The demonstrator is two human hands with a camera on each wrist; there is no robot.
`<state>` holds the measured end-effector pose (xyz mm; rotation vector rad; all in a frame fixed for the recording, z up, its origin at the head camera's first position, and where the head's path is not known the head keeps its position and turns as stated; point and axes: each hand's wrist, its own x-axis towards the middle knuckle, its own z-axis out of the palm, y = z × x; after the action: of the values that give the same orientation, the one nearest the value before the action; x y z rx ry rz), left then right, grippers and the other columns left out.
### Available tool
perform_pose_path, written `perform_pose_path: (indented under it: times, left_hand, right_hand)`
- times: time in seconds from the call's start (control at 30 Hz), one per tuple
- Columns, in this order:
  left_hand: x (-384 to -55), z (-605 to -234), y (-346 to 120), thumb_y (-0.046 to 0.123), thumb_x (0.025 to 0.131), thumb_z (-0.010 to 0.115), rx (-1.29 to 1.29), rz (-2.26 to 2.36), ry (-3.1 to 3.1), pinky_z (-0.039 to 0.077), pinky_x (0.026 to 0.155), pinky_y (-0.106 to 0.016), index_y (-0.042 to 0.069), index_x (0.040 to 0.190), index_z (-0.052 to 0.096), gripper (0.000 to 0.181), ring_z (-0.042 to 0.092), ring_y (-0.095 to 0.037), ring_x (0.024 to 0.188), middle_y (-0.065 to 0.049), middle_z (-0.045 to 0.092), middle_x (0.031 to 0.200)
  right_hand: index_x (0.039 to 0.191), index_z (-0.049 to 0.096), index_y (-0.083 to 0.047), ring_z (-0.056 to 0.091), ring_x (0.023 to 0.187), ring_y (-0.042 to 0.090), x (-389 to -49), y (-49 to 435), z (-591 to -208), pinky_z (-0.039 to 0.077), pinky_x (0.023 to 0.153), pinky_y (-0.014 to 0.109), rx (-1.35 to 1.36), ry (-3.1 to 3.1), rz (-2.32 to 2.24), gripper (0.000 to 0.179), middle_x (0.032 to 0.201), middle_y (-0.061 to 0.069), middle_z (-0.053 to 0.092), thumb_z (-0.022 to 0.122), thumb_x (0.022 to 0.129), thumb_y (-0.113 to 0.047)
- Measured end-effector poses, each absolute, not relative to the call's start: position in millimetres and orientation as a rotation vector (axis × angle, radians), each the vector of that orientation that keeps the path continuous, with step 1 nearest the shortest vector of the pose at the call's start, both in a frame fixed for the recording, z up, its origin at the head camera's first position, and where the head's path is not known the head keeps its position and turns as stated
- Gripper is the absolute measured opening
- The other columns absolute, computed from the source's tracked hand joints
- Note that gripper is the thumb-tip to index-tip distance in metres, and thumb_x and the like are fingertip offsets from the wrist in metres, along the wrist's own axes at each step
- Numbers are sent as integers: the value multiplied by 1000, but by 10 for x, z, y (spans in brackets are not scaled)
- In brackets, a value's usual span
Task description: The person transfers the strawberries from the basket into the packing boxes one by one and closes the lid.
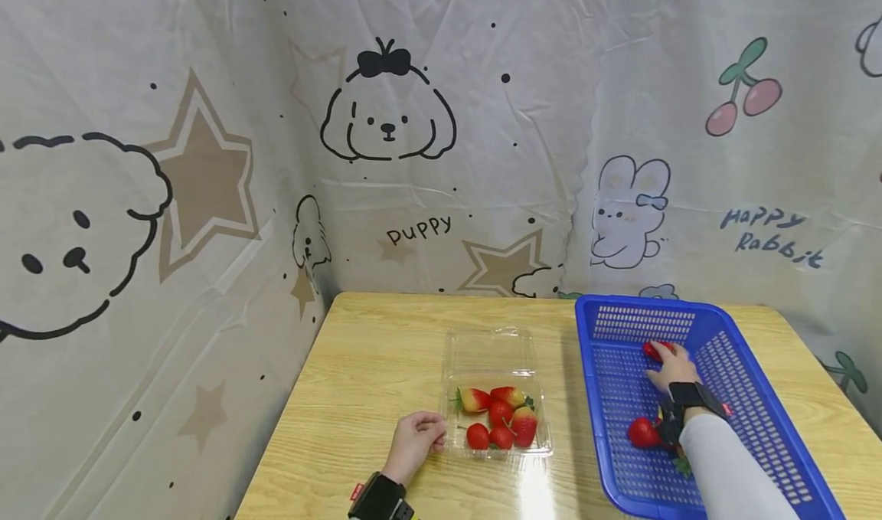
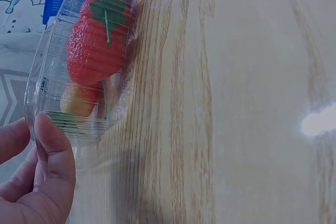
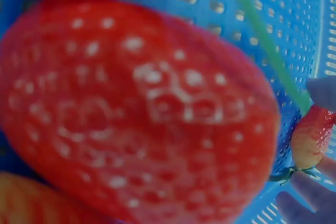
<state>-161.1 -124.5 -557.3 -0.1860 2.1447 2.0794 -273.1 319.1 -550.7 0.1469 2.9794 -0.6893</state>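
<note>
Two bits of writing can be read, both on the pale cloth (image 1: 517, 114) behind the table (image 1: 372, 367): "PUPPY" (image 1: 419, 230) under a dog's head, and "Happy Rabbit" (image 1: 772, 238) to the right, beside a drawn rabbit (image 1: 630, 214). The right hand (image 1: 677, 368) has its grip on a strawberry (image 1: 651, 351) near the far end of the blue basket (image 1: 596, 420), thumb on one side and fingers on the other. The left hand's (image 1: 416, 439) grip is narrow, pinching the edge of the clear box (image 1: 462, 420), which lies open with several strawberries (image 1: 524, 426) inside. More fruit (image 1: 643, 432) sits in the basket below the right wrist, partly hidden by a black wrist strap (image 1: 689, 394) (one big berry blocks much of the right wrist view).
</note>
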Motion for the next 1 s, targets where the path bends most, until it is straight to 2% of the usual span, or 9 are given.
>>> perform_pose_path:
  times: [0.17, 0.33, 0.57, 0.67, 0.8, 0.9, 1.0]
  left_hand:
    - [-1572, -5506, -1236, 0, 86, 59, -176, 2087, 2135, 55, 58, -28, -19, 99, 55, 23, 57, -10, 62, -5, 59, 70]
    - [-1598, -5586, -1242, 3, 86, 60, -199, 2073, 2138, 54, 57, -24, -16, 100, 57, 23, 57, -9, 62, -7, 61, 73]
    - [-1601, -5604, -1228, 3, 86, 60, -202, 2065, 2148, 53, 56, -23, -15, 99, 57, 23, 57, -9, 62, -5, 60, 71]
    - [-1598, -5607, -1231, 3, 86, 60, -202, 2063, 2149, 53, 56, -23, -15, 100, 57, 23, 56, -9, 62, -5, 59, 71]
    - [-1600, -5608, -1237, 4, 86, 60, -202, 2061, 2149, 54, 57, -26, -15, 100, 57, 24, 57, -9, 63, -5, 60, 71]
    - [-1603, -5606, -1240, 4, 87, 60, -201, 2059, 2155, 55, 59, -29, -15, 101, 57, 24, 57, -10, 63, -7, 60, 73]
    - [-1606, -5601, -1241, 5, 87, 60, -202, 2057, 2163, 55, 60, -31, -15, 101, 57, 24, 58, -11, 64, -9, 61, 74]
  right_hand:
    - [127, 36, 4, 32, 105, 65, -2698, 3179, -5439, 34, 84, 69, 198, 3010, -656, 55, 122, 41, 23, 60, 81, -11]
    - [126, 37, 5, 34, 103, 64, -2709, 3202, -5455, 35, 81, 68, 217, 3010, -645, 54, 117, 42, 26, 62, 80, -10]
    - [123, 39, 4, 34, 102, 63, -2686, 3183, -5440, 38, 79, 67, 227, 2998, -657, 50, 117, 41, 25, 63, 81, -6]
    - [122, 41, 3, 36, 101, 61, -2675, 3170, -5426, 40, 77, 66, 219, 3010, -628, 48, 113, 39, 30, 64, 80, -4]
    - [120, 42, 2, 40, 97, 58, -2668, 3161, -5425, 41, 73, 64, 196, 3032, -592, 47, 106, 36, 35, 65, 80, -4]
    - [119, 43, 2, 41, 96, 59, -2669, 3161, -5434, 42, 73, 64, 199, 3032, -600, 45, 107, 37, 34, 65, 80, -4]
    - [112, 46, 4, 46, 90, 58, -2662, 3181, -5460, 44, 71, 62, 137, 3052, -600, 41, 103, 40, 36, 66, 77, -2]
